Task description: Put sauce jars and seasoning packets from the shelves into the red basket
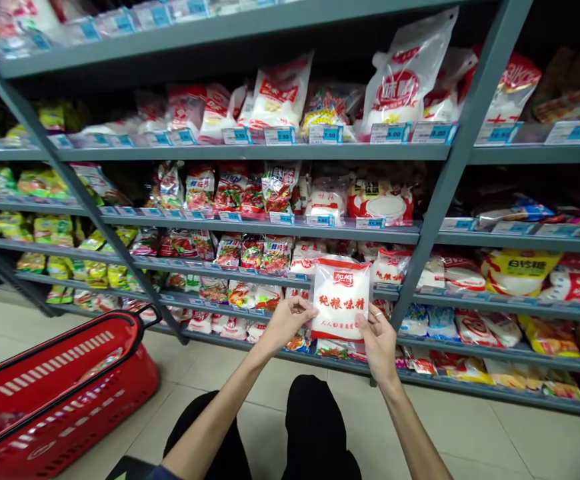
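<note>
A white packet with red edges and red lettering [341, 298] is held upright in front of the shelves, its printed face toward me. My left hand [290, 323] pinches its left edge between thumb and fingers. On the opposite edge, my right hand [379, 339] grips the packet's lower right side, with the thumb on the front and a ring on one finger. Behind the packet, a lower shelf [395, 293] holds similar red and white bags.
A red shopping basket [65, 393] with some items inside stands on the tiled floor [195, 367] at the left. Grey shelves [250, 152] full of bagged goods and price tags span the view. My black-clothed knees [315, 427] show below.
</note>
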`<state>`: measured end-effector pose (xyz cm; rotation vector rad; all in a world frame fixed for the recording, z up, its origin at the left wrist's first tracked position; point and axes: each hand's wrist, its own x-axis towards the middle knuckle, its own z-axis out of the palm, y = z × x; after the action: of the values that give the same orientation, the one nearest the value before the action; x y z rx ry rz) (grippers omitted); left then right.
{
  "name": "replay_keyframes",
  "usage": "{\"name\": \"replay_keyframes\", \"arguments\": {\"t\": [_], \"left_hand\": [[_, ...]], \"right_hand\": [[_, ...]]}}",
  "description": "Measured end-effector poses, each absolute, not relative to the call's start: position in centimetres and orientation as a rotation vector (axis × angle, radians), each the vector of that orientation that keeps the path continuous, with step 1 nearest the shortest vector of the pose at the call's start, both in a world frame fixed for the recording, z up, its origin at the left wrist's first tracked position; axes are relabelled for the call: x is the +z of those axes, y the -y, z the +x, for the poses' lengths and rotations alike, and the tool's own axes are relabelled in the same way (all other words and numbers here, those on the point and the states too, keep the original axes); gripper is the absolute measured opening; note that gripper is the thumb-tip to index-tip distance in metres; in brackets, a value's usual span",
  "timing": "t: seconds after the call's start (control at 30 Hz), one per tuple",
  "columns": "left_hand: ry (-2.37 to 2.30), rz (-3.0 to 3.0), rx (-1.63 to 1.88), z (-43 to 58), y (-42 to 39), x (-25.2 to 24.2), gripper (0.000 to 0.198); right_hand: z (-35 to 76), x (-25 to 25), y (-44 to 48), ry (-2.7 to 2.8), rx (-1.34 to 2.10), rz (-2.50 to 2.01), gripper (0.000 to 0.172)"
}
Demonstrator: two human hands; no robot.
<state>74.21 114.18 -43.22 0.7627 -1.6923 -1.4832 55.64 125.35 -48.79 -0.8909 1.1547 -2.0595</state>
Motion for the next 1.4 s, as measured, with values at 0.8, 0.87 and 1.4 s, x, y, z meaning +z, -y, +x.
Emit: {"name": "replay_keyframes", "arguments": {"t": [0.8, 0.87, 1.4], "left_hand": [[1.555, 0.502, -1.851, 85.1, -104.8, -37.2, 0.044], [1.564, 0.472, -1.907, 85.8, -104.2, -32.8, 0.047], [1.758, 0.776, -1.934, 90.1, -114.7, 4.4, 0.047]], "right_hand": [[67.4, -36.8, -115.2, -1.272, -2.033, -1.026, 0.055], [68.2, -32.5, -115.0, -1.361, -2.040, -0.949, 0.057], [71.2, 4.0, -126.9, -1.362, -1.815, -0.763, 0.052]]}}
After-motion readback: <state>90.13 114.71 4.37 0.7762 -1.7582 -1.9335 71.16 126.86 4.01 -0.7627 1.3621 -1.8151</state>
